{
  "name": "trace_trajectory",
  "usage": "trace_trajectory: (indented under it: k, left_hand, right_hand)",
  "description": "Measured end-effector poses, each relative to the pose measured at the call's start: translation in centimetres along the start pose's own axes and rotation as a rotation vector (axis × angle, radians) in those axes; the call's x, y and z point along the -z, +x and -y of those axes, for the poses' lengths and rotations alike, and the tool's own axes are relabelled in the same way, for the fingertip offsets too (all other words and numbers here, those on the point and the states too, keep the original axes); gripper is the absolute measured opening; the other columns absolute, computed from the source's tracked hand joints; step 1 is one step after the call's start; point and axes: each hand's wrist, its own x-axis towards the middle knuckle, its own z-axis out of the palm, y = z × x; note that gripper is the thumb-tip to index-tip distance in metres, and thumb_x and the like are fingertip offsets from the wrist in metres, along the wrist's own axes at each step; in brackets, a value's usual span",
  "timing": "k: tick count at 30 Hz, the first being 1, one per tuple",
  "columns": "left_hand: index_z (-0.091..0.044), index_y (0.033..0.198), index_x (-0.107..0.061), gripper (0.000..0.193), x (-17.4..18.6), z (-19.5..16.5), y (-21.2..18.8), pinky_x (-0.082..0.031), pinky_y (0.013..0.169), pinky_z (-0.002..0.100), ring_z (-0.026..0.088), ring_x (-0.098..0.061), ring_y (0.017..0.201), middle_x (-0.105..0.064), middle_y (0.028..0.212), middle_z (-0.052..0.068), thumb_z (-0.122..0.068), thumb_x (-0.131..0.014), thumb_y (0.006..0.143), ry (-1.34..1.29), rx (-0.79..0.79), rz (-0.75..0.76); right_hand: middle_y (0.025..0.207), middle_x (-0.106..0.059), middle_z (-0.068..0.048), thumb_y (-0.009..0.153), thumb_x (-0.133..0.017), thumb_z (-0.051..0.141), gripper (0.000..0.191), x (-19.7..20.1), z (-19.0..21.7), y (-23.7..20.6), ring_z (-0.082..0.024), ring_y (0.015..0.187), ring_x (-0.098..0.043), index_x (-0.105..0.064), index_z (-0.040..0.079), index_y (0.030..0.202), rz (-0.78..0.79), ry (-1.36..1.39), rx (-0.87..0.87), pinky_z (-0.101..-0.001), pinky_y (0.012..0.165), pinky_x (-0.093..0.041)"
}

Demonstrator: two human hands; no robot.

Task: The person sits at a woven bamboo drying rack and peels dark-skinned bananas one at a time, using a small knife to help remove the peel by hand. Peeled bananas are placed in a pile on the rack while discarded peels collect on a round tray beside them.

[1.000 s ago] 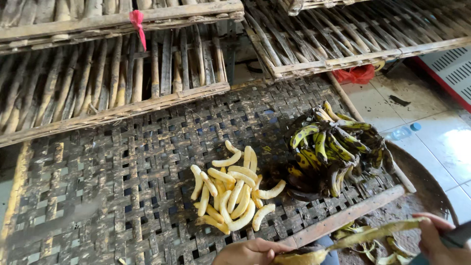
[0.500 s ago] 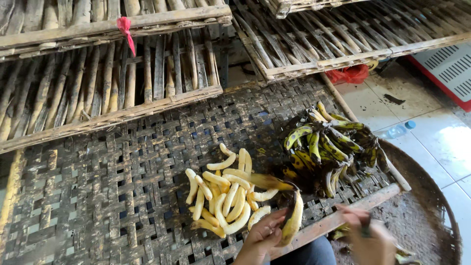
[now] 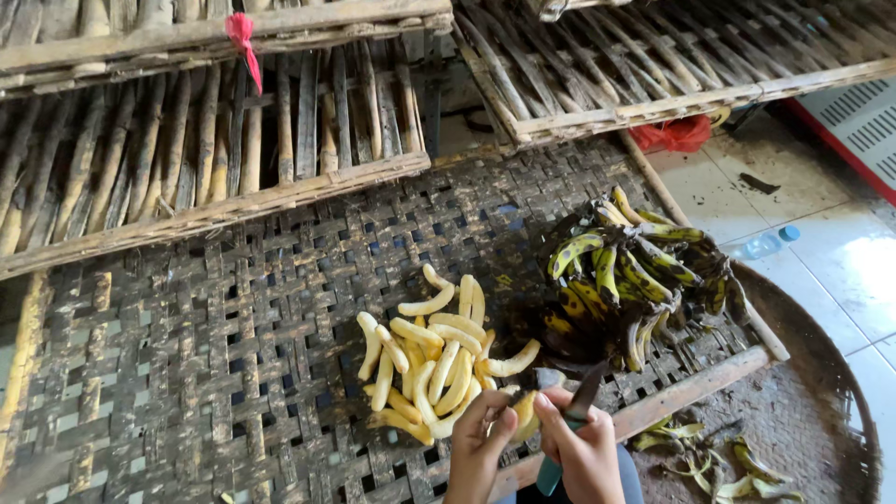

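Both hands (image 3: 537,443) now meet at tray edge (image 3: 695,392), fingers gripping banana (image 3: 525,413) and knife (image 3: 571,425).

1. A dark woven bamboo rack (image 3: 187,364) carries the things.
2. A pile of peeled yellow bananas (image 3: 434,359) lies near its front edge.
3. Just right of that pile lie unpeeled, blackened bananas (image 3: 635,275).

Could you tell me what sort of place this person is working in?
Probably a small workshop for peeling and drying bananas. Peeled bananas lie on a woven bamboo mat, unpeeled dark bananas sit beside them, and slatted wooden racks stand behind. Peels fill a round tray on the tiled floor.
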Motion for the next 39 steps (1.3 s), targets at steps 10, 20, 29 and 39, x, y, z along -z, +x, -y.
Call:
trace_trajectory:
  k: [10,20,29,39]
  left_hand:
    - [-0.004,0.094,-0.076,0.019,2.7,3.1,1.4,-0.045,0.073,0.026,0.009,-0.059,0.075,-0.072,0.081,0.000,-0.016,-0.061,0.094,-0.333,0.420,-0.245]
    - [-0.004,0.082,-0.067,0.015,0.5,-0.5,1.4,-0.045,0.069,0.024,0.008,-0.058,0.072,-0.069,0.078,0.002,-0.010,-0.078,0.089,-0.225,0.135,-0.263]
    - [-0.010,0.092,-0.061,0.012,0.2,-1.9,1.9,-0.058,0.086,0.031,0.021,-0.076,0.099,-0.080,0.101,0.020,-0.009,-0.071,0.088,-0.347,0.222,-0.381]
    - [-0.008,0.109,-0.060,0.019,0.8,-0.5,1.6,-0.050,0.056,0.020,0.010,-0.065,0.070,-0.074,0.100,0.014,-0.009,-0.068,0.092,-0.601,0.361,-0.492]
  right_hand:
    - [0.076,-0.068,-0.002,0.095,-0.070,0.010,0.015,-0.6,0.1,4.4,-0.009,0.063,-0.058,-0.075,0.000,0.104,0.197,-0.261,0.131,-0.0250,0.056,-0.044]
    - [0.096,-0.072,-0.008,0.058,-0.093,0.015,0.056,-3.3,2.2,-0.8,-0.021,0.079,-0.071,-0.072,0.002,0.108,0.025,-0.685,0.688,-0.0299,0.069,-0.056]
    - [0.088,-0.070,-0.007,0.069,-0.084,0.005,0.033,-4.4,2.1,-0.4,-0.020,0.071,-0.072,-0.073,0.005,0.100,0.076,-0.679,0.671,-0.0286,0.063,-0.058]
    - [0.092,-0.071,-0.007,0.063,-0.085,0.002,0.036,-2.5,2.0,0.9,-0.020,0.074,-0.071,-0.070,0.004,0.096,0.226,-0.570,0.830,-0.0291,0.063,-0.058]
